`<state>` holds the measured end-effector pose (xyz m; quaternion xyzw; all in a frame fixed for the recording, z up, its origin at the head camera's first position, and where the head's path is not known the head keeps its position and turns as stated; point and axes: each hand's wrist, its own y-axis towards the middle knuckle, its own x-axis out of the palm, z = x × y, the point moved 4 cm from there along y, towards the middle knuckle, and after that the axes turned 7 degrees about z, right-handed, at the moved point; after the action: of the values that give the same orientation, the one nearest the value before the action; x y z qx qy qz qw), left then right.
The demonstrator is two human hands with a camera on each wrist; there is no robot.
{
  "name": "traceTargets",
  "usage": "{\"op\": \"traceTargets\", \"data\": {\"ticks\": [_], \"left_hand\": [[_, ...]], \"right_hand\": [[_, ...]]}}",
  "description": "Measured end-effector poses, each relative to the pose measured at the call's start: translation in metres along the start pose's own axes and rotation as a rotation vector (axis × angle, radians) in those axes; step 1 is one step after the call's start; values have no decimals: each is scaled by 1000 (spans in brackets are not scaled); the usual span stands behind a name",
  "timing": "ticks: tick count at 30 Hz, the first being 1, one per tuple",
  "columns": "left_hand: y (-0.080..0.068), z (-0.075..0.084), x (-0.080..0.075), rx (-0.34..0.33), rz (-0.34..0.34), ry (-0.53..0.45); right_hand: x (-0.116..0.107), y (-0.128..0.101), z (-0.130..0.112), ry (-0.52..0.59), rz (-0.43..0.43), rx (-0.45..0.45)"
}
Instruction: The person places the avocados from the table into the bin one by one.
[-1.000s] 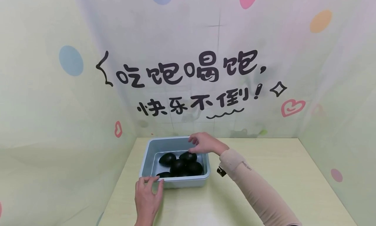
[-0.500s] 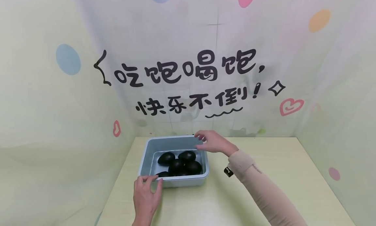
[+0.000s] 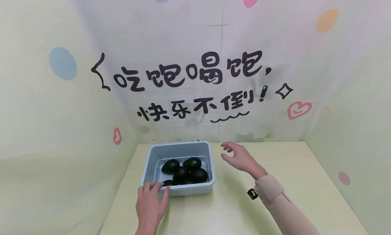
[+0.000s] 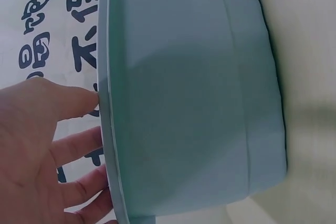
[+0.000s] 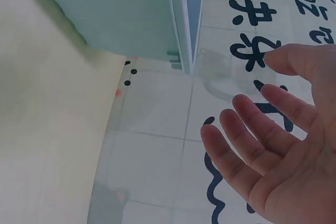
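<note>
- While the blue tub [image 3: 180,150] sits at lower centre of the head view, its near-left rim is touched by the left hand [image 3: 150,205] — fingers straight.
- Dark rounded objects [image 3: 184,171] are seen lying inside it.
- Right of the tub, the right hand [image 3: 239,157] is held open in the air — nothing gripped.

Blue bin [image 3: 180,150] sits far-left on table [image 3: 290,180], open top, dark rounded lumps [image 3: 186,170] piled inside. Left hand [image 3: 150,204] blocks bin's near-left rim. Right hand [image 3: 239,157] hangs just right of bin. Bare tabletop to right and near. Printed walls [image 3: 195,75] hem in far, left, right sides.
</note>
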<state>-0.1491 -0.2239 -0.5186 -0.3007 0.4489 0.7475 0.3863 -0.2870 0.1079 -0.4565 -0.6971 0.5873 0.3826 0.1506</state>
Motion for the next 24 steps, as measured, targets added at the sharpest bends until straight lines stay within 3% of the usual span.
{"op": "traceTargets", "data": {"ticks": [5,11,24], "left_hand": [[1,0,-2,-32,-42,32],[3,-2,-4,-49,-28,-1],[1,-6,-5,11,36,-38]], "right_hand": [[-10,-28,14,15,75,51],[-24,-59,27,0,157,105],[-60,-126,49,-161,298,186]]}}
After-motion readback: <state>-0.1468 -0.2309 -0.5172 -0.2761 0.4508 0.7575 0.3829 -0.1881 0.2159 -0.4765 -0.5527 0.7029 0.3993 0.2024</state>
